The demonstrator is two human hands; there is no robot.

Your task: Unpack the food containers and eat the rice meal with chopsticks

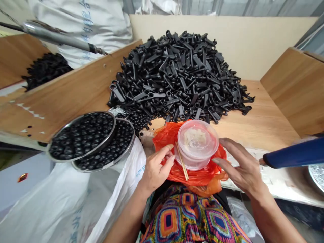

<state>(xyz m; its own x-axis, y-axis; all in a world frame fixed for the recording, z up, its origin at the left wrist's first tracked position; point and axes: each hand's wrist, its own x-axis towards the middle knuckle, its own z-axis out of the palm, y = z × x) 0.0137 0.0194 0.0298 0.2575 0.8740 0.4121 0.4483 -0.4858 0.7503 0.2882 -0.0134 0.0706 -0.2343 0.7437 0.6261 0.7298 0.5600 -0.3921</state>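
While half-curled left hand (pixel 158 166) and spread right hand (pixel 241 165) flank lidded tub (pixel 197 140), rear sack (pixel 111 25) bears blue characters (pixel 86 22).

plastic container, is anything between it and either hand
Yes, on one side: the chopsticks slant along the near left of the plastic container, between it and the left hand. Nothing visible blocks the right hand from the container; the red bag spreads around its base.

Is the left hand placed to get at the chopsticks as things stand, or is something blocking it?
Probably yes: the left hand is right beside the chopsticks, which lean along the left side of the lidded container, and nothing seems to stand between.
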